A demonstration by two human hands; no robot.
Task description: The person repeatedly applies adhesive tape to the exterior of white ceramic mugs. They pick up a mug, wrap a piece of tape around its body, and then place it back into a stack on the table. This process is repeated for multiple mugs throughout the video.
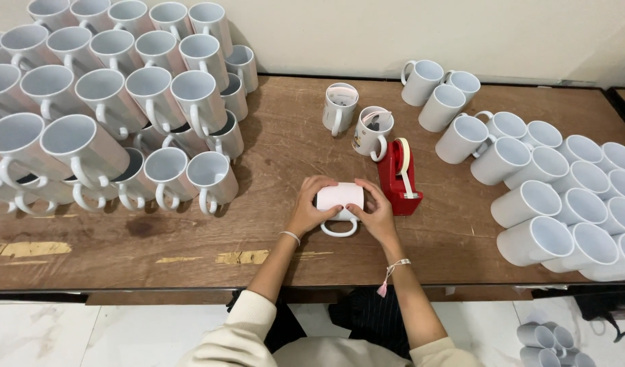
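A white mug (340,202) lies on its side on the brown wooden table (190,251), handle pointing toward me, with a pale pink sheet wrapped around its body. My left hand (308,205) grips its left end and my right hand (377,211) grips its right end, fingers pressed on the sheet. A red tape dispenser (398,175) with a roll of pale tape stands just right of my right hand. Two upright mugs (357,119) with wrapped printed sheets stand behind the dispenser.
A big stack of white mugs (108,102) in several tiers fills the left of the table. More white mugs (564,197) lie and stand across the right side. A few mugs (550,343) rest on the floor at lower right. A wall runs behind the table.
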